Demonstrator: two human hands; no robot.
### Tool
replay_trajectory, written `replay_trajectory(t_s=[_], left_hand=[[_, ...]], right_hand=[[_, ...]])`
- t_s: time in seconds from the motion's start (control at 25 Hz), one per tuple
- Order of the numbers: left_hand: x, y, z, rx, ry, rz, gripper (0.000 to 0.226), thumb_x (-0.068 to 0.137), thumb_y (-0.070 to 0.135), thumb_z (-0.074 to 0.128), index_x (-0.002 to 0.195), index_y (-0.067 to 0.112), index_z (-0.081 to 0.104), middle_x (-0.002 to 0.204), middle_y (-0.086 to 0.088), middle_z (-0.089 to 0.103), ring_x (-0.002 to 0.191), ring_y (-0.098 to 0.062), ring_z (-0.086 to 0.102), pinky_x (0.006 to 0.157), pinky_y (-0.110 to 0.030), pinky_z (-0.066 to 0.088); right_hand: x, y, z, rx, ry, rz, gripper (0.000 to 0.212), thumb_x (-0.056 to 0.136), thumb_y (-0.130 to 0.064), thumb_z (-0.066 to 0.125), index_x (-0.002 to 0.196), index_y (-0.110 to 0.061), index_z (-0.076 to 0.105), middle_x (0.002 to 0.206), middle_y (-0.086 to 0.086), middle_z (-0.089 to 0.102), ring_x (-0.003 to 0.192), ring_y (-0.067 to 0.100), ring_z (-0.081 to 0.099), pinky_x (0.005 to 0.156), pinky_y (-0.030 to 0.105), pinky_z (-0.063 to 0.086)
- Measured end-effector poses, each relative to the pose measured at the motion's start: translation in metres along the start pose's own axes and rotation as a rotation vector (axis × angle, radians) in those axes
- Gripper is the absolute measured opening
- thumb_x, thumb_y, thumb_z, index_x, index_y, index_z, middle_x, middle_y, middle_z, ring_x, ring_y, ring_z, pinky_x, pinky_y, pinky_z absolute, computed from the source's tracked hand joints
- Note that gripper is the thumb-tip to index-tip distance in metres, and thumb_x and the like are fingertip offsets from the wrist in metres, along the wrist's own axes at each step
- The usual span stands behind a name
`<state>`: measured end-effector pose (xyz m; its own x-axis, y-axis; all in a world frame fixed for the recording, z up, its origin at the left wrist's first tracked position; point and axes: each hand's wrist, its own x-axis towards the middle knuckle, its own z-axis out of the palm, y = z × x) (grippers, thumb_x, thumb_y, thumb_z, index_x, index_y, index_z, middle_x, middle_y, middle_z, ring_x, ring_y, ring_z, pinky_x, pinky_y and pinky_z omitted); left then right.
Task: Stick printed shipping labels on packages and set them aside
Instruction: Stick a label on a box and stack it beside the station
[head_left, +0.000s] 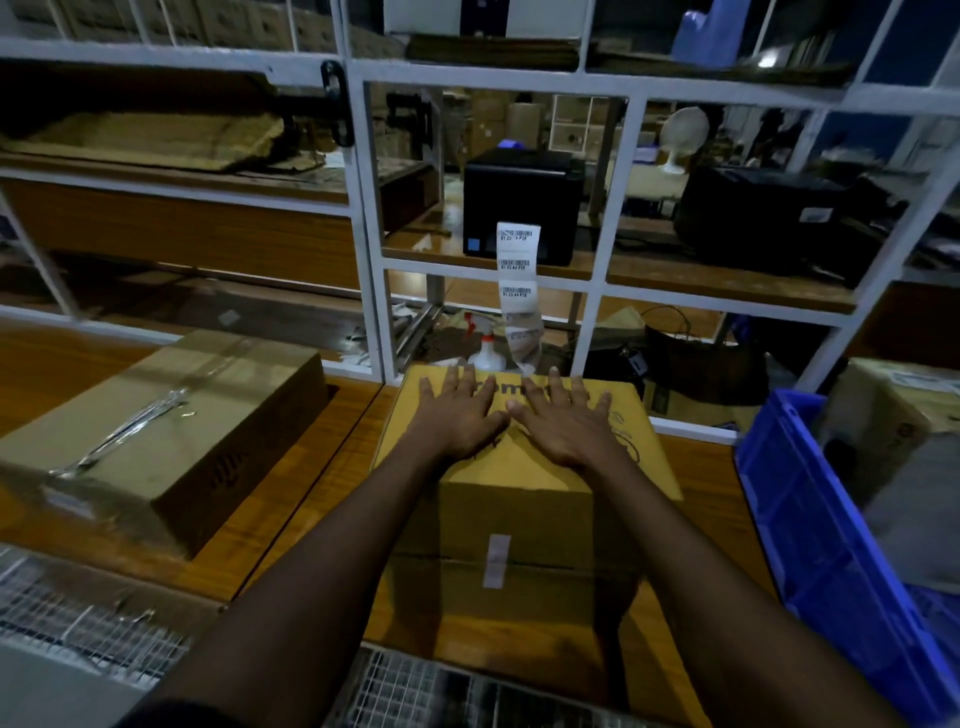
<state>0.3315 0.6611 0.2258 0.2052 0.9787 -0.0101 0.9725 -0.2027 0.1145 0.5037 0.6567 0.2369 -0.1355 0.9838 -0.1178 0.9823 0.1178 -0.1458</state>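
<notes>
A yellow-brown cardboard box stands on the wooden table right in front of me. My left hand and my right hand lie flat side by side on its top, fingers spread and straight, thumbs almost touching. Whatever is under the palms is hidden. Behind the box a black label printer sits on a shelf, and a strip of printed barcode labels hangs from it down to the far edge of the box.
A larger taped cardboard box lies on the table to the left. A blue plastic crate stands at the right, with another carton behind it. A white spray bottle sits behind the white shelf frame. Wire mesh lies at the table's near edge.
</notes>
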Motion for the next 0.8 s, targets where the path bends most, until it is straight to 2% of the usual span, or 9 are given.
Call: replay_trajectory(t_s=[0.2, 0.36, 0.56, 0.68, 0.8], left_hand=[[-0.007, 0.032, 0.006, 0.025, -0.041, 0.06, 0.071, 0.099, 0.058, 0.012, 0.155, 0.019, -0.005, 0.162, -0.012, -0.014, 0.148, -0.032, -0.013, 0.114, -0.059, -0.011], [-0.002, 0.036, 0.017, 0.01, -0.019, 0.075, 0.069, 0.099, 0.058, 0.009, 0.155, 0.02, -0.005, 0.162, -0.01, -0.015, 0.148, -0.032, -0.014, 0.114, -0.059, -0.009], [-0.001, 0.033, 0.018, 0.004, 0.014, 0.078, 0.066, 0.099, 0.057, 0.011, 0.156, 0.026, -0.001, 0.163, -0.008, -0.01, 0.149, -0.032, -0.009, 0.115, -0.06, -0.005], [-0.022, 0.036, 0.013, -0.037, 0.101, 0.063, 0.065, 0.098, 0.058, 0.017, 0.155, 0.028, 0.009, 0.164, -0.008, 0.0, 0.149, -0.032, -0.001, 0.115, -0.062, 0.002], [-0.055, 0.036, 0.009, -0.147, 0.291, -0.129, 0.065, 0.091, 0.061, 0.03, 0.148, 0.029, 0.023, 0.161, -0.017, 0.005, 0.147, -0.039, 0.002, 0.113, -0.063, 0.003]], right_hand=[[-0.033, 0.012, 0.007, 0.061, 0.039, 0.187, 0.071, 0.091, -0.071, 0.0, 0.153, -0.038, -0.011, 0.161, 0.008, -0.022, 0.146, 0.038, -0.022, 0.112, 0.063, -0.015], [-0.031, 0.012, 0.013, 0.002, 0.089, 0.184, 0.072, 0.09, -0.072, -0.002, 0.152, -0.038, -0.015, 0.159, 0.011, -0.024, 0.144, 0.042, -0.024, 0.109, 0.066, -0.018], [-0.026, 0.013, 0.014, -0.008, 0.058, 0.194, 0.071, 0.091, -0.071, -0.001, 0.153, -0.039, -0.01, 0.162, 0.01, -0.017, 0.145, 0.046, -0.017, 0.107, 0.07, -0.015], [-0.043, 0.012, 0.012, 0.039, 0.105, 0.162, 0.069, 0.092, -0.07, -0.001, 0.154, -0.039, -0.006, 0.163, 0.01, -0.012, 0.146, 0.045, -0.014, 0.108, 0.07, -0.013], [-0.074, 0.011, 0.019, 0.079, 0.252, 0.245, 0.071, 0.093, -0.069, 0.009, 0.154, -0.035, -0.002, 0.163, 0.014, -0.01, 0.145, 0.047, -0.011, 0.113, 0.065, -0.008]])
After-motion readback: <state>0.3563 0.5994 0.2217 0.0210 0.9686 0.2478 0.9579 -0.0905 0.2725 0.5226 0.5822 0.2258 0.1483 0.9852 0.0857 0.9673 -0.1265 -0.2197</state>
